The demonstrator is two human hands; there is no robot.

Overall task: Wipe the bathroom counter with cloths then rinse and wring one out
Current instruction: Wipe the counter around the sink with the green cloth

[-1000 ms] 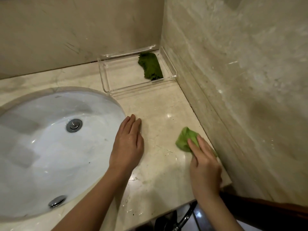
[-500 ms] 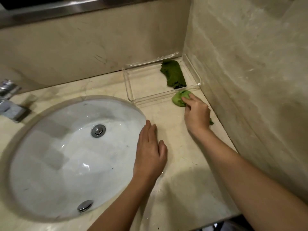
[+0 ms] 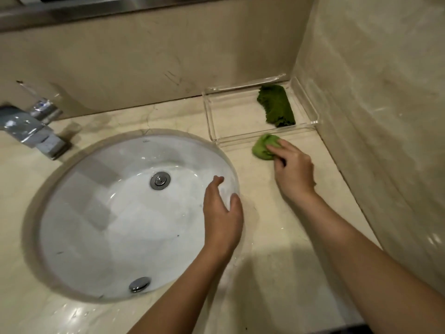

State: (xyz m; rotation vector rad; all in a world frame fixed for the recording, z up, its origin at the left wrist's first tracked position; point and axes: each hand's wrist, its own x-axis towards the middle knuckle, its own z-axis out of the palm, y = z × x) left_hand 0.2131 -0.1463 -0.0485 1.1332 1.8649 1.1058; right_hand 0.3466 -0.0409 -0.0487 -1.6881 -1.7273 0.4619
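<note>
Beige marble counter (image 3: 277, 237) fills the head view, wet in patches along its near edge; a white oval basin (image 3: 115, 213) is sunk into it on the left, with a chrome drain plug (image 3: 160, 180) at its centre and an overflow cap (image 3: 139, 284) on its near wall; a chrome faucet (image 3: 31, 131) stands at the far-left rim, blurred. The right hand (image 3: 292, 169) lies palm down on the counter to the right of the basin, its fingertips (image 3: 273, 148) pressing a bunched light green cloth (image 3: 263, 147) flat against the stone; the grip is a downward press with fingers curled over the cloth rather than a fist around it. That cloth sits just in front of a clear acrylic tray (image 3: 212, 116), touching or nearly touching the tray's near wall; which of the two I cannot tell. Inside the tray, toward its right side, lies a darker green cloth (image 3: 277, 106), rumpled and elongated, untouched. The left hand (image 3: 222, 210) hovers over the basin's right rim, fingers loosely spread and slightly curved, holding nothing; whether it touches the rim is unclear. Both forearms are bare; the tray is tucked into the corner where the back wall meets the side wall (image 3: 385, 116).
</note>
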